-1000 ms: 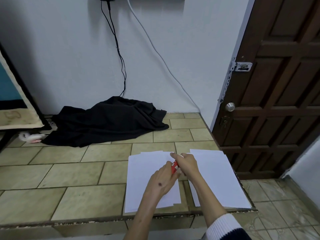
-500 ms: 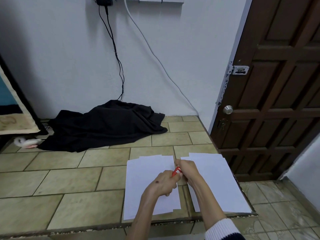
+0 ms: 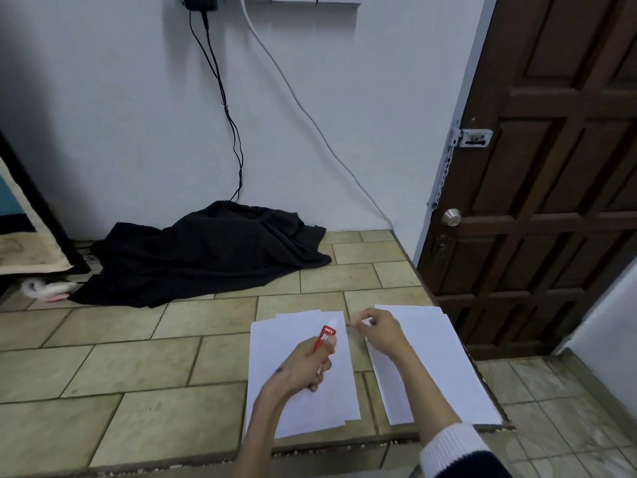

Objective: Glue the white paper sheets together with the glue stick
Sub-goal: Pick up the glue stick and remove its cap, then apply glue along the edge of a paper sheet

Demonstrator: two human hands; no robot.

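Note:
Two stacks of white paper lie on the tiled ledge: a left stack [image 3: 275,339] and a right stack [image 3: 444,367]. My left hand [image 3: 303,369] is over the left stack and grips a red glue stick [image 3: 324,338], whose white tip points up and away, uncapped. My right hand [image 3: 379,331] hovers between the stacks, over the near corner of the right one. Its fingers pinch a small pale piece that looks like the cap [image 3: 366,322].
A heap of black cloth [image 3: 206,250] lies against the wall at the back of the ledge. Black and white cables [image 3: 234,146] hang down the wall. A dark wooden door [image 3: 551,167] stands at the right. The ledge edge [image 3: 310,450] drops off near me.
My hands were together on the glue stick; they have now come apart. The right hand has moved right with the small piece, and the white tip of the stick is bare.

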